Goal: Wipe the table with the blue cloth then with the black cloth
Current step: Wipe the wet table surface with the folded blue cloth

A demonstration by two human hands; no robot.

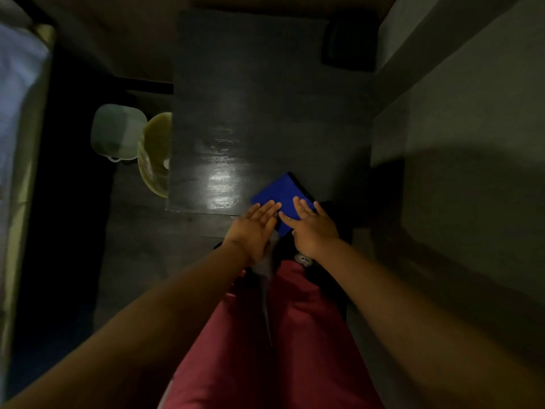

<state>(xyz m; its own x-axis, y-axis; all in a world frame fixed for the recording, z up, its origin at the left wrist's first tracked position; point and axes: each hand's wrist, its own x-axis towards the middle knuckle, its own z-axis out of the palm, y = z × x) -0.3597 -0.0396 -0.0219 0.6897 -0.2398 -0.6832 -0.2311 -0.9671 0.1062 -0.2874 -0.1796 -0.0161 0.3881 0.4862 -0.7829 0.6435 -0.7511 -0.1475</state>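
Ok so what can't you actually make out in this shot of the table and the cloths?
Head view only:
- Black cloth: just a thin dark edge shows beside the blue cloth; dim light hides whether it is the cloth.
- Blue cloth's near part: covered by the left hand and right hand.
- Dark object at the table's far right corner: too dark to identify.

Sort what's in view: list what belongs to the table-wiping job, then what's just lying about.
For the job:
blue cloth, folded at the table's near edge
table
left hand and right hand, both flat, fingers on the cloth

Lying about:
yellowish bowl-like thing beside the table
pale container beside it
dark object at the far corner
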